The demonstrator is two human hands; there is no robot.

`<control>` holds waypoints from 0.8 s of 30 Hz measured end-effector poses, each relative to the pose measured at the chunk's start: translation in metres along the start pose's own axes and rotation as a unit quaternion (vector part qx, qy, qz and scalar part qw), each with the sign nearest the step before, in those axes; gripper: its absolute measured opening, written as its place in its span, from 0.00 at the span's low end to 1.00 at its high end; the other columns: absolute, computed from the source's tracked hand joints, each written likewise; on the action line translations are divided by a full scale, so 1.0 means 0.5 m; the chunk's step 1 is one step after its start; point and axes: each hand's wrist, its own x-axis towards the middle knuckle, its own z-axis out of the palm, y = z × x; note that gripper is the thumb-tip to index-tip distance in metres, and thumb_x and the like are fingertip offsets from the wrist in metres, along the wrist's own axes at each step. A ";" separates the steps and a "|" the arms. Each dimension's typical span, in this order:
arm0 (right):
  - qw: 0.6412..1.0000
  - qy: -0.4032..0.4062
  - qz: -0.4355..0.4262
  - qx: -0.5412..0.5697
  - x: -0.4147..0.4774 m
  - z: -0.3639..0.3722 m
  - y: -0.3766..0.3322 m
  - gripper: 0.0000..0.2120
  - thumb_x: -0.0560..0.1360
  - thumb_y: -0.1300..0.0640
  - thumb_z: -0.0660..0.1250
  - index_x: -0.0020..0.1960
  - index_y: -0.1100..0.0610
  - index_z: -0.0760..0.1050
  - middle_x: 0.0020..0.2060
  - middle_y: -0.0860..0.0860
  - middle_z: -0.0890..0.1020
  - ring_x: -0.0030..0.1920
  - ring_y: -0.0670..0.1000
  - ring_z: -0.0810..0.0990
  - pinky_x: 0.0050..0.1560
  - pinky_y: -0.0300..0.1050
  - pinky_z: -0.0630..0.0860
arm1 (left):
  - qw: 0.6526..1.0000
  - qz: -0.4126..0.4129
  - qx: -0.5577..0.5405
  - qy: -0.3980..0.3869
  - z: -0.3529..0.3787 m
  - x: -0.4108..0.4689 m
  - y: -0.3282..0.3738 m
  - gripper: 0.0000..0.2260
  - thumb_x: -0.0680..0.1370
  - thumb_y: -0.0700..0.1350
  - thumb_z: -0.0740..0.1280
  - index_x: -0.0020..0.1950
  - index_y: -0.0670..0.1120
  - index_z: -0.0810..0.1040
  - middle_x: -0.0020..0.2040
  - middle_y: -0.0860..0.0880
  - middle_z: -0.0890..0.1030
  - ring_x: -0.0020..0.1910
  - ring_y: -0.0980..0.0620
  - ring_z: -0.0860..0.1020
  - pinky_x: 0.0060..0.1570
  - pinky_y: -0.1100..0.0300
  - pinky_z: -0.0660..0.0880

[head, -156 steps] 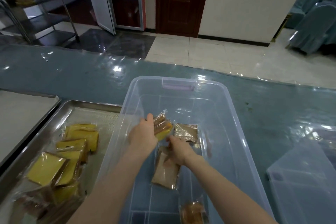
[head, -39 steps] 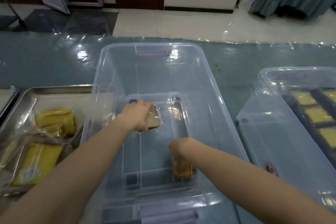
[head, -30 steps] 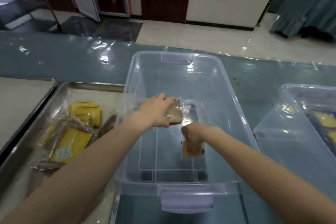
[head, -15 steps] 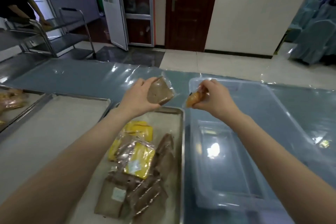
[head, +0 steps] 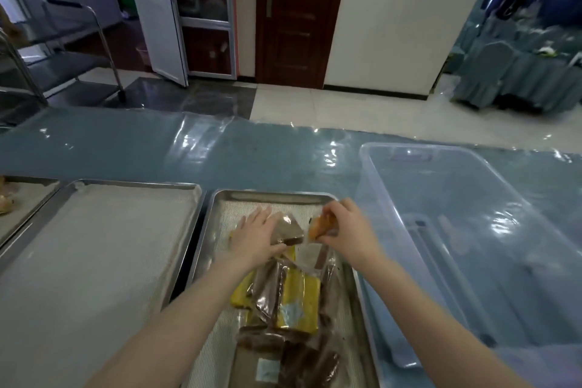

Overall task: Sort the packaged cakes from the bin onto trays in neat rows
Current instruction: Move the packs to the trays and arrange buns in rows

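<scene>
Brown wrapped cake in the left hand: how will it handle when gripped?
Probably light: the left hand holds the brown cake in thumb and fingers alone. Likely slippery: its surface is glossy. Probably soft inside, so squeezing could dent it.

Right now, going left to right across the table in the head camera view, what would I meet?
Lined metal tray → left hand → brown packaged cake → orange packaged cake → right hand → clear plastic bin.

The left hand (head: 256,238) and right hand (head: 348,230) are bare, as are both forearms.
</scene>
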 end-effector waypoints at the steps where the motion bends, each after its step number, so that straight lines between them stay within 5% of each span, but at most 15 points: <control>1: 1.000 0.003 0.002 0.009 -0.001 0.009 -0.001 0.23 0.66 0.55 0.78 0.58 0.52 0.74 0.54 0.46 0.71 0.54 0.50 0.75 0.57 0.49 0.77 | 1.000 0.006 0.004 -0.019 0.004 0.005 -0.012 0.35 0.76 0.62 0.64 0.78 0.55 0.53 0.79 0.50 0.52 0.78 0.48 0.50 0.75 0.46 0.48; 3: 1.000 0.012 -0.007 0.023 0.002 0.020 -0.010 0.23 0.66 0.55 0.78 0.58 0.51 0.74 0.54 0.45 0.71 0.55 0.49 0.75 0.58 0.49 0.76 | 1.000 0.014 -0.020 -0.019 -0.001 0.003 -0.035 0.33 0.77 0.61 0.62 0.78 0.55 0.54 0.79 0.51 0.52 0.78 0.49 0.49 0.76 0.46 0.50; 6: 0.997 0.035 -0.037 0.055 0.012 0.040 -0.048 0.22 0.66 0.56 0.78 0.57 0.51 0.74 0.52 0.42 0.69 0.55 0.47 0.72 0.59 0.46 0.75 | 0.975 -0.020 -0.217 0.046 -0.057 -0.036 -0.057 0.24 0.79 0.56 0.63 0.74 0.52 0.66 0.73 0.49 0.69 0.71 0.51 0.66 0.70 0.52 0.64; 10: 0.989 0.064 -0.094 0.093 0.042 0.097 -0.158 0.21 0.66 0.55 0.78 0.56 0.50 0.75 0.51 0.45 0.73 0.52 0.47 0.74 0.55 0.45 0.76 | 0.832 -0.140 -0.532 0.076 -0.152 -0.128 -0.076 0.13 0.82 0.51 0.60 0.61 0.47 0.77 0.51 0.42 0.82 0.44 0.47 0.83 0.48 0.54 0.78; 14: 0.976 0.070 -0.184 0.096 0.064 0.191 -0.323 0.23 0.62 0.56 0.79 0.54 0.51 0.76 0.50 0.48 0.75 0.51 0.54 0.76 0.51 0.51 0.75 | 0.791 -0.199 -0.565 0.125 -0.219 -0.232 -0.161 0.10 0.81 0.50 0.63 0.58 0.48 0.77 0.55 0.42 0.81 0.47 0.45 0.83 0.43 0.57 0.80; 20: 0.929 -0.046 -0.341 0.134 0.032 0.336 -0.613 0.23 0.66 0.62 0.73 0.60 0.52 0.77 0.56 0.48 0.74 0.57 0.46 0.70 0.58 0.29 0.62 | 0.723 -0.295 -0.559 0.278 -0.299 -0.426 -0.395 0.17 0.72 0.47 0.76 0.56 0.45 0.76 0.56 0.46 0.78 0.48 0.48 0.83 0.47 0.55 0.82; 24: 0.905 -0.117 -0.372 0.171 -0.001 0.433 -0.798 0.23 0.69 0.54 0.74 0.63 0.52 0.76 0.58 0.47 0.74 0.59 0.45 0.70 0.63 0.33 0.65 | 0.695 -0.337 -0.545 0.325 -0.323 -0.562 -0.585 0.22 0.60 0.48 0.80 0.51 0.47 0.78 0.53 0.47 0.78 0.47 0.48 0.83 0.47 0.54 0.81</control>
